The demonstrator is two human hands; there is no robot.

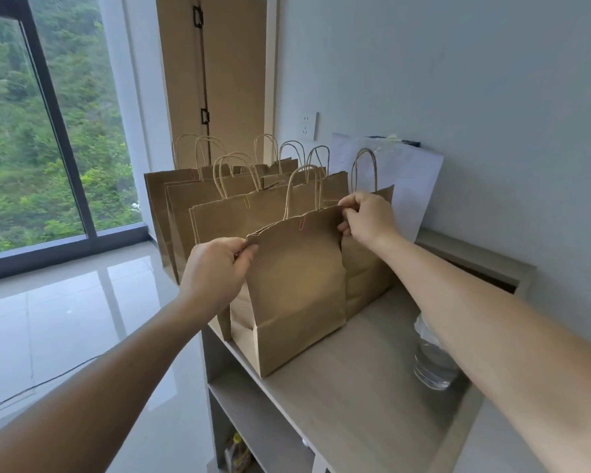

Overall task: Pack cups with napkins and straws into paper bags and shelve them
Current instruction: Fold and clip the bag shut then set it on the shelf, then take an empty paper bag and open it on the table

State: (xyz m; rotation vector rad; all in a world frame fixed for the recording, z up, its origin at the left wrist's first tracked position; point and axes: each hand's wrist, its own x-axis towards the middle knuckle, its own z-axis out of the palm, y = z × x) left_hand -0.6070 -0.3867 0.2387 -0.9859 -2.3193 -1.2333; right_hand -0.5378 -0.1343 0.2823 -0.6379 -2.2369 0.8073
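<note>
A brown paper bag (296,288) with twine handles and a clip at its closed top stands upright on the shelf top (365,401), at the front of the row. My left hand (219,268) pinches the bag's top left corner. My right hand (365,218) pinches its top right corner. Behind it stand several more brown paper bags (219,216), their tops clipped shut and handles up. What is inside the bags is hidden.
A clear plastic bottle (434,360) lies on the shelf top under my right forearm. A white paper sheet (406,175) leans on the wall behind the bags. Lower shelves (253,414) hold a small packet. Left is glossy floor and a large window.
</note>
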